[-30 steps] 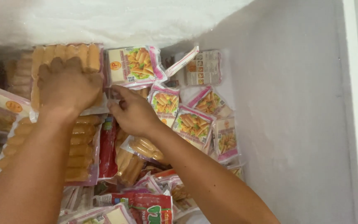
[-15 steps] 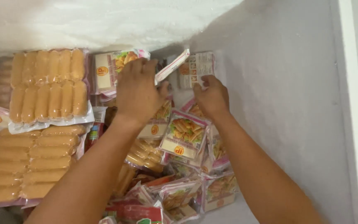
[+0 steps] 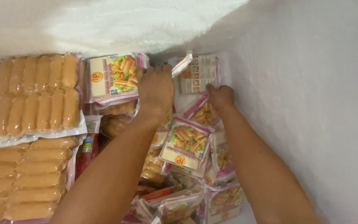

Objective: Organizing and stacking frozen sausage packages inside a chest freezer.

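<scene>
**Two hands among frozen-food packs in a chest freezer**

Nearest the camera, at the lower left, lies a clear sausage pack with its pale sausages in stacked rows. Beside it stands a narrow red packet, wedged between the sausages and the central heap. At the lower centre lie pink-edged spring-roll packs, some overlapping. Above them, between the two forearms, a tilted spring-roll pack rests on the heap, printed face up.

Farther in, the left hand lies knuckles up, its fingers curled over the right edge of a flat spring-roll pack; whether it grips this pack or only presses on it cannot be told. A second sausage pack lies to the left of that pack, near the back. The right hand is closed on the lower edge of a back-facing pack, which stands against the far corner. A small tilted pack touches the right hand from below.

Farthest away, frost coats the rear wall; the white freezer wall bounds the right side.
</scene>
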